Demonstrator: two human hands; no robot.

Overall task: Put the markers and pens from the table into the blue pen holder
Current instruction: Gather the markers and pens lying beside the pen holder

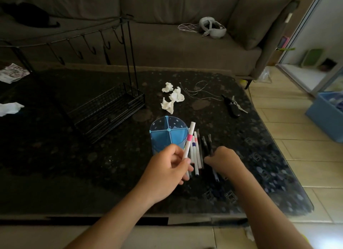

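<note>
The blue pen holder (168, 135) stands upright on the dark counter (111, 165), and all its compartments that can be seen look empty, so the task seems to be at its start. The left hand (167, 169) is closed around the lower end of a white marker with a pink band (189, 139), which it holds lifted and tilted, with the top end just beside the right rim of the holder. The remaining markers and pens (199, 152) lie side by side on the counter, just to the right of the holder. The right hand (223, 160) rests on the dark pens at the far side of this row from the holder; its fingers are curled down, but I cannot tell if they already pinch one. To do this step well, I think the left hand should bring the marker more upright, move it over one compartment of the holder, and lower it before letting go, so that the marker does not hit the thin divider or tip the light holder. The right hand should take only one pen, because the pens lie close together and can roll easily.
</note>
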